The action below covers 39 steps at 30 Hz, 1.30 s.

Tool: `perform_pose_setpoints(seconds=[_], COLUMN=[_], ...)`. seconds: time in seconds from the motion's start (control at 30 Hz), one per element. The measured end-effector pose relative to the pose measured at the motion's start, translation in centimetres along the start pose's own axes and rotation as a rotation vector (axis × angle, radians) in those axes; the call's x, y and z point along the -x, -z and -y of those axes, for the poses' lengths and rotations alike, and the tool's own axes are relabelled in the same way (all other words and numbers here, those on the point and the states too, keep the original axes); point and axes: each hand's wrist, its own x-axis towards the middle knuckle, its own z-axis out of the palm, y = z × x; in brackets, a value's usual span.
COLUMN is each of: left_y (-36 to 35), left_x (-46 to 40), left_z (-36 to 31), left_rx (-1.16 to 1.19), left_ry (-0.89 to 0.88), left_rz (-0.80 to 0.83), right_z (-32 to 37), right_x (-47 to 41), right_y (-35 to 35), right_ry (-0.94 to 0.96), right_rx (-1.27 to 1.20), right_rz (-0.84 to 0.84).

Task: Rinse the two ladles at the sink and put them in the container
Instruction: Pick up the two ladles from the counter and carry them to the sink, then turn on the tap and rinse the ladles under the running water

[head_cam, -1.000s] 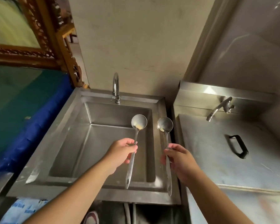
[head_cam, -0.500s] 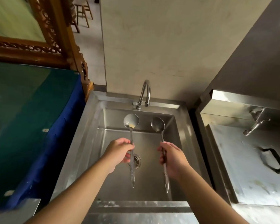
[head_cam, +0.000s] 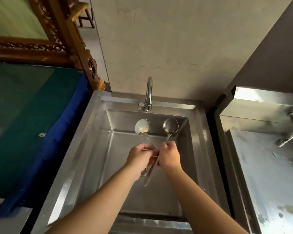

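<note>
Two ladles over sink (head_cam: 91, 149), handles crossing between my hands. Left hand (head_cam: 139, 158) closed on handle of left ladle (head_cam: 142, 126), food residue in its bowl. Right hand (head_cam: 169, 157) closed on handle of right ladle (head_cam: 170, 126). Both bowls face up below faucet (head_cam: 148, 93). I see no water running. Container not in view.
</note>
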Motion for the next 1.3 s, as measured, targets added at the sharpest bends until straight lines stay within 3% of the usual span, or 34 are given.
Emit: perform_pose_setpoints(seconds=[0.2,0.43,0.63,1.0,1.17,1.3], left_y=[-2.8,-2.6,1.3,9.9,8.5,6.7], left_x=[-1.5,-3.7,-6.6,-19.6,-24.4,-27.6], left_z=[-0.3,0.1,1.9,-3.9,-7.5,-9.5], left_rx=[-0.015,0.083,-0.144,-0.787,-1.085,-1.312], left_ry=[0.038,0.096,0.087,-0.348,-0.633,-0.728], left_rz=[-0.051,0.057,0.183,-0.089,-0.080,-0.016], right_z=[-0.4,0.0,-0.5,-1.2,-1.2,-1.4], right_x=[-3.2,-5.7,-7.2,-8.9,-9.1,-9.3], right_y=[1.7,0.9,-1.1,-3.4,-3.7,-3.8], right_ry=[0.104,0.184,0.161,0.175,0.170,0.193], right_rx=[0.139,0.273,0.320,0.485,0.490,0.491], right_rz=[0.049,0.024,-0.040,-0.222,-0.282,-0.320])
